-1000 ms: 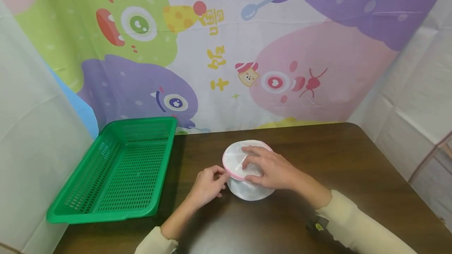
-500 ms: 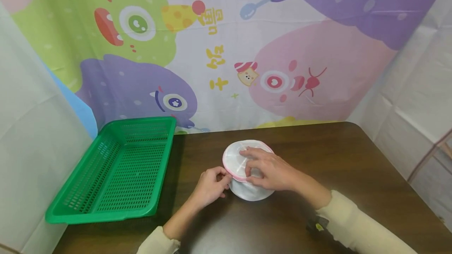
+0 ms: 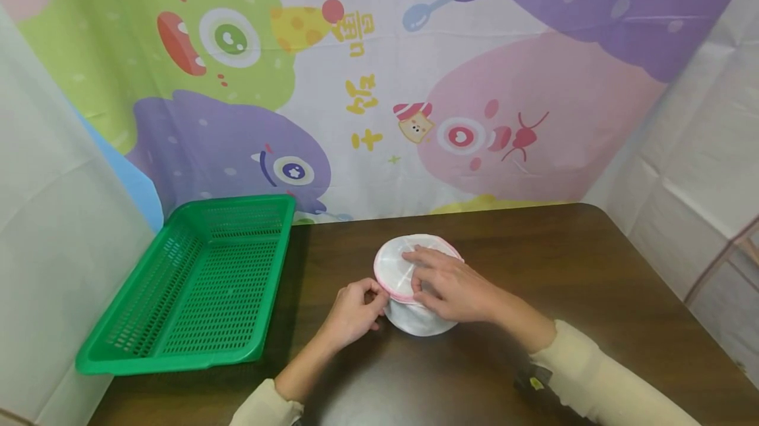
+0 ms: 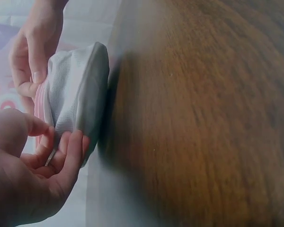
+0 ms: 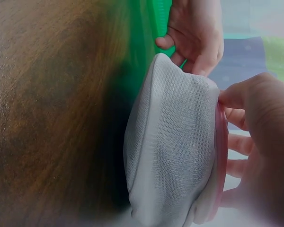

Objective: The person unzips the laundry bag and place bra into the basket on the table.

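A round white mesh laundry bag (image 3: 420,322) with a pink zip (image 5: 221,158) round its upper edge stands on the dark wooden table. My left hand (image 3: 351,313) pinches the zip edge at the bag's left with thumb and forefinger; a small grey strip, like a zip pull, shows under its fingers in the left wrist view. My right hand (image 3: 453,284) lies over the lid from the right. Its thumb and forefinger pinch the front rim, while the other fingers reach across the top. The mesh side wall (image 5: 180,127) sags in soft folds.
A green plastic basket (image 3: 269,294) with slotted walls stands on the table's left side. Behind the table (image 3: 534,241) hangs a cloth printed with cartoon monsters (image 3: 474,110). Pale sheets (image 3: 700,149) hang at both sides.
My left hand has moved slightly right, onto the zip edge. My right thumb and forefinger have drawn closer together at the rim. The bag stays about where it was.
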A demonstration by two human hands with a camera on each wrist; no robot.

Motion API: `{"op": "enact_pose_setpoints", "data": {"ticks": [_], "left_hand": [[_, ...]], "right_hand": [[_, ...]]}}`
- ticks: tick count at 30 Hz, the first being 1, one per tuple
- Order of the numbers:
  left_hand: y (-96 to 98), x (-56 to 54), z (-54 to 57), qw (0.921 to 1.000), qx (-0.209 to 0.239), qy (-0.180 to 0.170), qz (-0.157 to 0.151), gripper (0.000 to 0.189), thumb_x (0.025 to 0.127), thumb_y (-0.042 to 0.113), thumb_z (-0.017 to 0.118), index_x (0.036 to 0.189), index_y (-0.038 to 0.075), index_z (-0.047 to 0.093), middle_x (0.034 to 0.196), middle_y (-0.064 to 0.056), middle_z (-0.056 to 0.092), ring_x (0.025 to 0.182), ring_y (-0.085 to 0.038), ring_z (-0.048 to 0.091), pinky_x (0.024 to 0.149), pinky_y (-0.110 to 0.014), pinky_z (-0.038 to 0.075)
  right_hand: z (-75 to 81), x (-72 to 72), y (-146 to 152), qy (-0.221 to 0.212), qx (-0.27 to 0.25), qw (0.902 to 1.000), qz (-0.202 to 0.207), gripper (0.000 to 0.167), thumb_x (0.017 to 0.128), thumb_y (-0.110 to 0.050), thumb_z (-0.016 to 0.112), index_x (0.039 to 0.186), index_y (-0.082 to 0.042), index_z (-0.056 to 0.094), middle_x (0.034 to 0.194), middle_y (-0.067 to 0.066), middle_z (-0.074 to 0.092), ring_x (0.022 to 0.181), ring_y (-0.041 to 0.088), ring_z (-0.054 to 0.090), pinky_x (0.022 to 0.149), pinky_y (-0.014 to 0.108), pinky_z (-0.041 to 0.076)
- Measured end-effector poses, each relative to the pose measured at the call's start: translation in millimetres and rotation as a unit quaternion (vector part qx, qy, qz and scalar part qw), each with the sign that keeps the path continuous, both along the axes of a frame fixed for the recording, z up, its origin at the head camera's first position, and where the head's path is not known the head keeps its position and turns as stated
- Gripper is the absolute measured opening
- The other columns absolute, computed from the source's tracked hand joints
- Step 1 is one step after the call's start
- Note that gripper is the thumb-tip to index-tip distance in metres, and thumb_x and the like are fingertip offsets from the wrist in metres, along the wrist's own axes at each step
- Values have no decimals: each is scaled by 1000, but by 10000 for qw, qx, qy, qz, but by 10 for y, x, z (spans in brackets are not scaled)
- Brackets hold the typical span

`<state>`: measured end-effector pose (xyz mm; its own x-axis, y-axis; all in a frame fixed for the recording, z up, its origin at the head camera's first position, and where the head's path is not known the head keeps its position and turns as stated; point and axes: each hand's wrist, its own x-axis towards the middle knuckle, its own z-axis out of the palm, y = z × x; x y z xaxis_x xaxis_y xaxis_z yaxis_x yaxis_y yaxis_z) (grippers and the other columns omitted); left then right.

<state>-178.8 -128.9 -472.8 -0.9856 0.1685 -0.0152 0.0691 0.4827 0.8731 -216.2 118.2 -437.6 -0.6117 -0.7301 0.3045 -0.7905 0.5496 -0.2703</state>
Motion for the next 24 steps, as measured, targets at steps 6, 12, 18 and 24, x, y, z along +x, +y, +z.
{"op": "enact_pose_setpoints", "data": {"ticks": [6,12,18,24], "left_hand": [[-10,5,-2,9999,-107,32,-60,13,106,13,68,100,4,74,83,-10,74,56,-11,65,57,-25,60],[-13,4,-16,9998,-156,102,-114,12,105,13,69,100,4,74,82,-7,73,57,-11,66,56,-25,60],[-11,12,-14,9995,-257,139,-100,12,105,14,69,101,5,75,80,-6,71,56,-11,66,56,-26,59],[-8,21,-13,9995,-258,172,-51,11,105,13,69,99,5,74,79,-5,70,55,-11,65,56,-27,58]], "right_hand": [[-5,-2,-24,-80,-62,9999,-55,16,101,-14,77,91,-18,66,157,21,69,156,46,59,128,62,50],[-3,-12,-32,-57,-154,9998,-57,14,102,-12,75,93,-16,65,156,22,70,154,46,61,127,62,51],[24,-30,-33,-81,-316,9995,-35,12,106,-12,69,96,-14,62,154,20,71,151,48,63,125,63,52],[83,-30,-11,-266,-373,9987,-232,11,110,-16,65,103,-14,56,157,18,70,153,44,62,123,62,53]]}}
